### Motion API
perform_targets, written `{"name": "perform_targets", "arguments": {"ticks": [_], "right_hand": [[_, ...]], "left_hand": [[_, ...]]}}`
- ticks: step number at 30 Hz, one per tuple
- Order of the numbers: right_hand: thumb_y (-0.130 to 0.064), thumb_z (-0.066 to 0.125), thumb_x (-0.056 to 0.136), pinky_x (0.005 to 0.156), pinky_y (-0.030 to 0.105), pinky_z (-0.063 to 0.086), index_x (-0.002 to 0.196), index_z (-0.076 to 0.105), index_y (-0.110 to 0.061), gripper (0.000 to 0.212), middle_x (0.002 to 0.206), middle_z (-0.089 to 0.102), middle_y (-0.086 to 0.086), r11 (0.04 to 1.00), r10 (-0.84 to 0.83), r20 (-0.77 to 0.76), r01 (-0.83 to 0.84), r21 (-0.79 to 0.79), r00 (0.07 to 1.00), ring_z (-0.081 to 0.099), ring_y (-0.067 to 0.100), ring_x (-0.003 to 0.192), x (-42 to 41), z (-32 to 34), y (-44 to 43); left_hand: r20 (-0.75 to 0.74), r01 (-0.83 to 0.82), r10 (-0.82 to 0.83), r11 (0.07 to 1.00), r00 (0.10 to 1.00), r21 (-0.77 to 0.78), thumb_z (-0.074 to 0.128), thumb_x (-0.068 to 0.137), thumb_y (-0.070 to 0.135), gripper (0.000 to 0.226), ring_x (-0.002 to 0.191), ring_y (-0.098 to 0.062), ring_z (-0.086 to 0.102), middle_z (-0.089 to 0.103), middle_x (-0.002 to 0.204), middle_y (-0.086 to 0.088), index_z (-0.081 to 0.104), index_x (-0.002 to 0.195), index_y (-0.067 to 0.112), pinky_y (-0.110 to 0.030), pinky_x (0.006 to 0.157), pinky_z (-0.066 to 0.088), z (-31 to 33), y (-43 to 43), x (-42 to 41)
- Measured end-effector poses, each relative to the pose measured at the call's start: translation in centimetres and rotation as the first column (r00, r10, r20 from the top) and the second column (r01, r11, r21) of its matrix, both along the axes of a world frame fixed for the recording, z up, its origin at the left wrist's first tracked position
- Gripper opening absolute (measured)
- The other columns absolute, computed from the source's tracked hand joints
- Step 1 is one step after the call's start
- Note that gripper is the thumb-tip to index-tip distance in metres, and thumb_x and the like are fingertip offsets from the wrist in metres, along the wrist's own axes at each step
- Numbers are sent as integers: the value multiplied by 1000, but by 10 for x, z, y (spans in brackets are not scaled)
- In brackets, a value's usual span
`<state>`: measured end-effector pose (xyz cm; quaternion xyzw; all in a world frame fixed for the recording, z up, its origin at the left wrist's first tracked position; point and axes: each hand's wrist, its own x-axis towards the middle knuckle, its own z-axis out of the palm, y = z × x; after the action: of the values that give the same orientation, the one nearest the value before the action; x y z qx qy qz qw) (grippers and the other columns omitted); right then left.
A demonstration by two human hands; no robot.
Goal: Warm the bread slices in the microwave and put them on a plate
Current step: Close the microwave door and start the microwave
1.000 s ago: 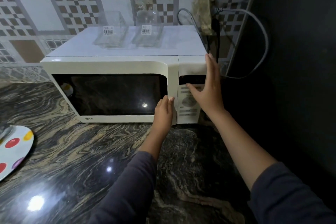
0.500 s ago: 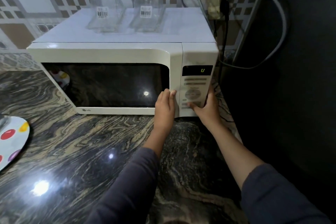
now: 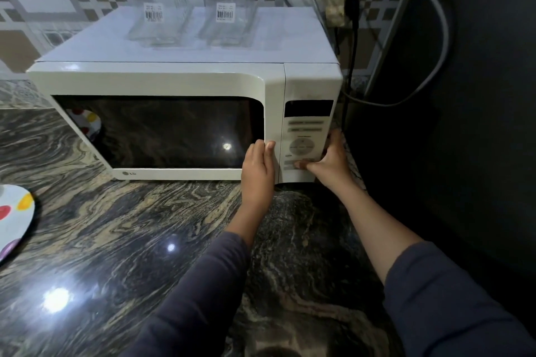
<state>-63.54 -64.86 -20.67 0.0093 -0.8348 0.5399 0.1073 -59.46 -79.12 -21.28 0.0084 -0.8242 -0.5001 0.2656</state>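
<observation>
A white microwave (image 3: 162,78) stands on the dark marble counter with its door closed and its window dark. My left hand (image 3: 258,168) lies flat against the door's right edge, fingers together. My right hand (image 3: 330,159) wraps the lower right corner of the control panel (image 3: 304,136), thumb pressed on a button in the bottom row. The display above is dark. A white plate with coloured dots (image 3: 14,220) lies at the counter's left edge. No bread slices can be seen.
Two clear plastic containers (image 3: 162,11) (image 3: 229,9) with barcode labels sit on top of the microwave. A grey cable (image 3: 435,14) loops down the tiled wall at the right, beside a dark panel (image 3: 464,95). The marble counter (image 3: 130,240) stretches in front.
My right hand slid down from the top of the control panel to its bottom row. The view has moved closer. The display, lit half a second ago, is now dark. My left hand stayed on the door.
</observation>
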Motion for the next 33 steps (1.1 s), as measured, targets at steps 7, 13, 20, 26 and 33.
{"name": "perform_targets", "arguments": {"ticks": [7,13,20,26,33], "right_hand": [[-17,83,68,78,22,38,121,43,-9,67,110,52,-1,998,42,108,-37,-52,993,51,11,99,11,23,4],[-25,80,71,73,21,38,121,48,-9,61,109,58,1,998,3,146,7,-61,989,53,11,94,13,27,2],[-25,80,70,76,25,41,119,51,-12,59,109,61,1,996,-42,175,54,-68,984,56,14,92,13,27,-3],[-26,78,73,78,25,40,119,51,-12,55,107,59,-1,995,-50,174,64,-76,983,55,12,93,18,29,-6],[-22,56,92,80,31,42,126,51,-8,37,120,60,14,976,-163,107,145,160,981,56,31,112,35,7,-10]], "left_hand": [[55,46,-45,999,997,-5,37,100,29,30,62,-5,38,35,67,8,35,73,16,-21,59,24,5,-6,2],[65,47,-47,999,997,4,38,99,30,32,62,-4,37,35,67,9,32,68,25,-20,58,23,7,-5,4],[51,32,-33,999,998,9,38,100,28,35,62,-4,36,34,67,10,30,66,31,-16,57,28,8,-4,6],[70,16,-15,1000,997,-14,39,99,24,27,64,-10,35,36,68,9,37,74,15,-22,61,24,9,-4,7],[172,-29,58,986,983,-167,43,92,4,28,102,-23,52,53,116,-11,53,118,5,-30,86,41,-10,-6,30]]}}
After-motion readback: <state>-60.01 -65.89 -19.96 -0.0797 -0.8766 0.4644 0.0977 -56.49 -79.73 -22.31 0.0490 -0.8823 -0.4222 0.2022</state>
